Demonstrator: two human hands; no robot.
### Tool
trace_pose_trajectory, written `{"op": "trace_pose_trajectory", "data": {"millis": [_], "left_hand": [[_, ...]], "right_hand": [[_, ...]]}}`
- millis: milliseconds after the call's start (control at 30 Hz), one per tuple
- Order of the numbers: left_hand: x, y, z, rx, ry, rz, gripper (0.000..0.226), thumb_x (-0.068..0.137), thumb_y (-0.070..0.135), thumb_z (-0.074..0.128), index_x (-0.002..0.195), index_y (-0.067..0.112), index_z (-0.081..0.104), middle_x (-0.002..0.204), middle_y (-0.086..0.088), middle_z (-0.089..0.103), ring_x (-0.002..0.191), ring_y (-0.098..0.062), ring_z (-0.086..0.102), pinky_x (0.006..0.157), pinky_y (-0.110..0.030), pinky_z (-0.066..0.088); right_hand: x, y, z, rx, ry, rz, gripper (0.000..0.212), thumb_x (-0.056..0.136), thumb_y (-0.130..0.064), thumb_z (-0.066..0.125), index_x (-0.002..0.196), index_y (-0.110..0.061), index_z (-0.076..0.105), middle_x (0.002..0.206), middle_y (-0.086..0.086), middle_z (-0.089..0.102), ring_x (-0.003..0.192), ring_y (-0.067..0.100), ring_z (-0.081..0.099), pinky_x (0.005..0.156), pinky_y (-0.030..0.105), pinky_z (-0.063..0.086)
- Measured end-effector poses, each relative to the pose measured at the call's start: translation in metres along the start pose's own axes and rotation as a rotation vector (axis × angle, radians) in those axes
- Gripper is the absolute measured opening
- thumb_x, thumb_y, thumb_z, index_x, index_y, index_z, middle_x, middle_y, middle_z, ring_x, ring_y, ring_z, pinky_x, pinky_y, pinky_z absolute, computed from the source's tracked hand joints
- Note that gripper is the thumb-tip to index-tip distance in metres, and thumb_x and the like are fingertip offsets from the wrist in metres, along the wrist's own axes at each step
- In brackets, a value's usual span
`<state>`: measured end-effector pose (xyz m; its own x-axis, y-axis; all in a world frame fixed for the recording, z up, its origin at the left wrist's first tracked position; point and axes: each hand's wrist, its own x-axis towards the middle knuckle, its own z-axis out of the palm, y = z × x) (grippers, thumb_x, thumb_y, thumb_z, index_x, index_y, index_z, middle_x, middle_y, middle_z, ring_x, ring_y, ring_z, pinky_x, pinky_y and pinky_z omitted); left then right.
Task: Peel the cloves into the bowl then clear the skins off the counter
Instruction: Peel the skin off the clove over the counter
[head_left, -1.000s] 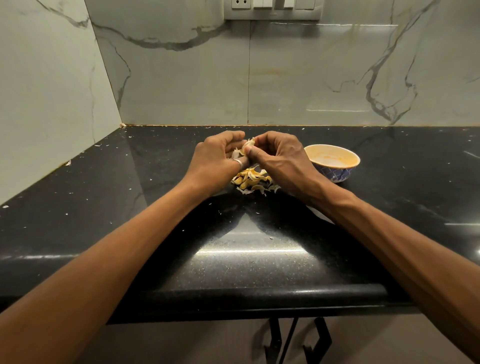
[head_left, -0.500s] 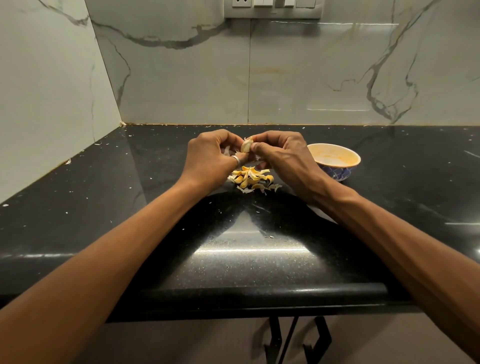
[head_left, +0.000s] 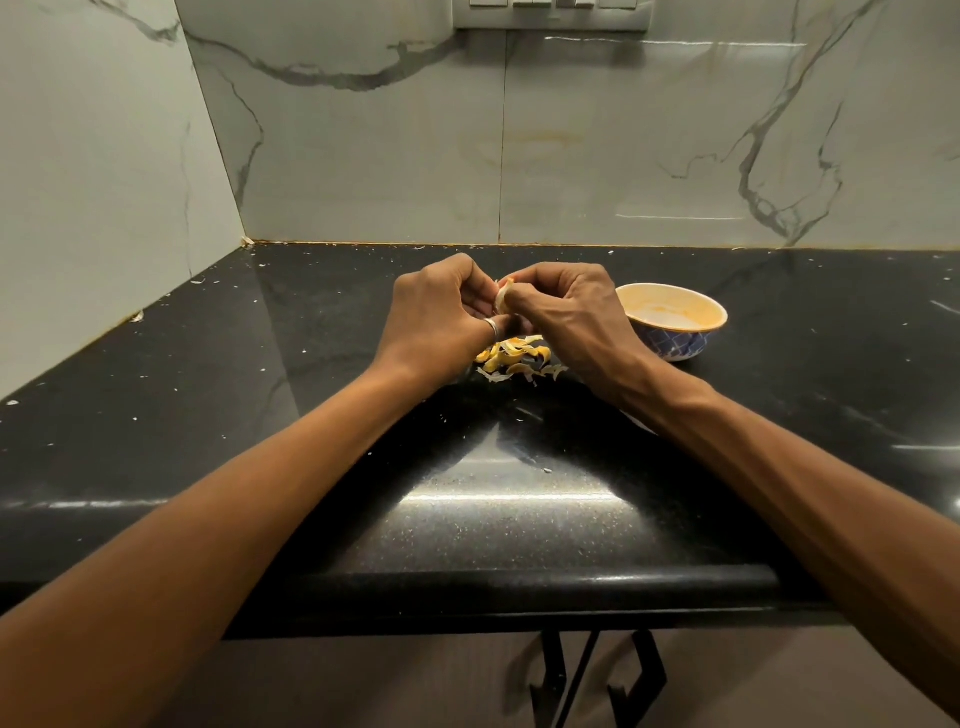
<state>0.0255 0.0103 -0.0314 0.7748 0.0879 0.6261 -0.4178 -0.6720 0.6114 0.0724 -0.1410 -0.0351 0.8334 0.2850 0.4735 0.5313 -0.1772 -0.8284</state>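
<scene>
Both hands were raised close together over the glossy black stone bench (head_left: 311, 415). The left hand (head_left: 439, 314) and right hand (head_left: 566, 312) each pinched the same small pale garlic clove (head_left: 503, 300) between curled fingertips. Right under them sat a little heap of yellowish papery skins (head_left: 514, 358) on the bench. The blue-patterned ceramic bowl with a cream inside (head_left: 675, 345) stood just to the right of the right hand, and I couldn't tell what was in it. The left hand wore a thin silver ring (head_left: 492, 327).
</scene>
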Motion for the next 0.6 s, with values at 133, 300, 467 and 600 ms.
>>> {"op": "trace_pose_trajectory", "data": {"millis": [133,300,467,600], "left_hand": [[-0.0014,-0.0002,0.002,0.034,0.004,0.045,0.028,0.071,0.025,0.089,0.086,0.014,0.068,0.076,0.004,0.068,0.071,-0.01,0.069,0.069,-0.031,0.06],[-0.0019,-0.0022,0.0042,0.056,0.019,0.073,0.028,0.072,0.025,0.089,0.085,0.01,0.07,0.076,-0.001,0.07,0.069,-0.015,0.068,0.067,-0.042,0.059],[-0.0025,-0.0004,0.0084,0.068,0.016,0.065,0.026,0.071,0.023,0.088,0.082,0.011,0.068,0.075,0.001,0.07,0.066,-0.013,0.066,0.065,-0.04,0.058],[-0.0026,0.0006,0.0089,0.074,-0.007,0.044,0.024,0.07,0.017,0.086,0.084,0.01,0.067,0.075,0.001,0.069,0.065,-0.012,0.064,0.065,-0.037,0.056]], "right_hand": [[-0.0028,-0.0022,0.0002,0.03,-0.002,0.022,0.023,0.077,-0.039,0.068,0.081,-0.018,0.077,0.074,-0.001,0.074,0.071,0.012,0.069,0.077,0.046,0.062],[-0.0036,-0.0028,0.0028,0.049,0.007,0.057,0.038,0.064,-0.049,0.065,0.078,-0.016,0.077,0.074,0.004,0.074,0.071,0.015,0.069,0.079,0.053,0.06],[-0.0044,-0.0023,0.0031,0.025,0.02,0.058,0.034,0.066,-0.052,0.065,0.071,-0.021,0.077,0.072,0.005,0.074,0.071,0.02,0.069,0.077,0.057,0.059],[-0.0063,-0.0041,0.0036,-0.025,0.034,0.07,0.045,0.068,-0.062,0.069,0.074,-0.019,0.077,0.073,0.004,0.075,0.075,0.026,0.073,0.074,0.056,0.059]]}}
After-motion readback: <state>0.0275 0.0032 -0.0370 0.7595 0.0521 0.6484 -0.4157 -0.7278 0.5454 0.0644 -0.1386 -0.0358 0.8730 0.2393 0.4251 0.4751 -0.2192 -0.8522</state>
